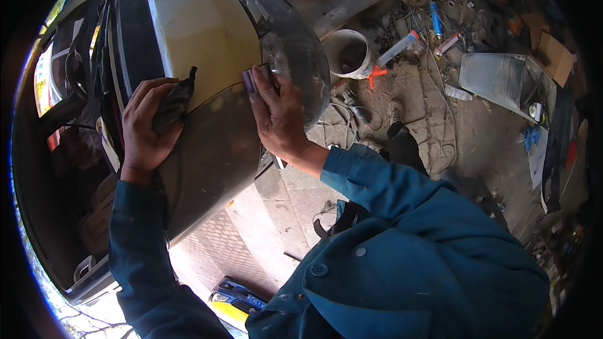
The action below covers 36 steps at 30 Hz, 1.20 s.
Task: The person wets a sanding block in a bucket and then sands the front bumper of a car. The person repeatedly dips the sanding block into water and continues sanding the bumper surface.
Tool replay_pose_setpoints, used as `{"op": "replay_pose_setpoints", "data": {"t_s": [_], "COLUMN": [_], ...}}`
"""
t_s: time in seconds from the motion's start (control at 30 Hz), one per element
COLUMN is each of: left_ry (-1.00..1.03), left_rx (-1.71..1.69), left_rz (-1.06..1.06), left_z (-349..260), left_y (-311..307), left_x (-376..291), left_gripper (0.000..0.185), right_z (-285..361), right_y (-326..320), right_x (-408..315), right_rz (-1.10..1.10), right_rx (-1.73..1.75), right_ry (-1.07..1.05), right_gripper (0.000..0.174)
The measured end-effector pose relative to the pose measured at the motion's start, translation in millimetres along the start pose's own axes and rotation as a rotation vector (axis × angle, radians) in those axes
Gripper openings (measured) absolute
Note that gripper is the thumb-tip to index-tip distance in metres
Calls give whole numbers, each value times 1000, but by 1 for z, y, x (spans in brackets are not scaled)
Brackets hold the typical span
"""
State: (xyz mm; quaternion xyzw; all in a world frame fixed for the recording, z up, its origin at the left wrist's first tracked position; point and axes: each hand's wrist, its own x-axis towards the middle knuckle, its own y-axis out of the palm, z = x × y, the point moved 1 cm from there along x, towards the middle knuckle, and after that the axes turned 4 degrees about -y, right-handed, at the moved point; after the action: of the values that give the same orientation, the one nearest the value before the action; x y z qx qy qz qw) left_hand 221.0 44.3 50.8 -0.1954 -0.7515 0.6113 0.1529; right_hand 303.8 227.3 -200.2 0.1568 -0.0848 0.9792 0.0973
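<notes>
My left hand (147, 127) rests near the rear of a car's hood, its fingers around a dark crumpled rag (175, 104). I cannot tell if that rag is cloth or plastic. In my right hand (281, 120) is a purplish sanding block (249, 81), held against the front edge of the car by the headlight (273, 52). The hood (207, 23) has a yellowish, dull surface. Beside it, across a curved seam, lies the dark, dusty fender (212, 146). My right fingers hide part of the block and the headlight.
A dirty white bucket (335, 54) stands by the bumper. Beyond it lie a clear tube (397, 50), a blue canister (435, 20), loose hoses (443, 89) and a detached grey panel (492, 75). The windshield (134, 23) is left of the hood. Another vehicle (235, 301) stands below.
</notes>
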Motion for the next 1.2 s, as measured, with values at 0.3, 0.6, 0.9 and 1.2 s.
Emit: {"op": "replay_pose_setpoints", "data": {"t_s": [0.3,0.6,0.9,1.2], "left_ry": [33,48,12,26], "left_rx": [19,12,-11,21], "left_rz": [9,24,3,-19], "left_z": [0,1,-1,1], "left_y": [0,-1,0,1], "left_x": [2,4,3,1], "left_gripper": [55,54,51,54], "right_z": [-8,8,13,16], "right_y": [0,1,-1,0], "right_x": [27,39,55,51], "right_rz": [37,15,-21,-12], "right_rx": [184,4,33,0], "right_ry": [113,94,-25,-56], "right_gripper": [56,52,50,53]}}
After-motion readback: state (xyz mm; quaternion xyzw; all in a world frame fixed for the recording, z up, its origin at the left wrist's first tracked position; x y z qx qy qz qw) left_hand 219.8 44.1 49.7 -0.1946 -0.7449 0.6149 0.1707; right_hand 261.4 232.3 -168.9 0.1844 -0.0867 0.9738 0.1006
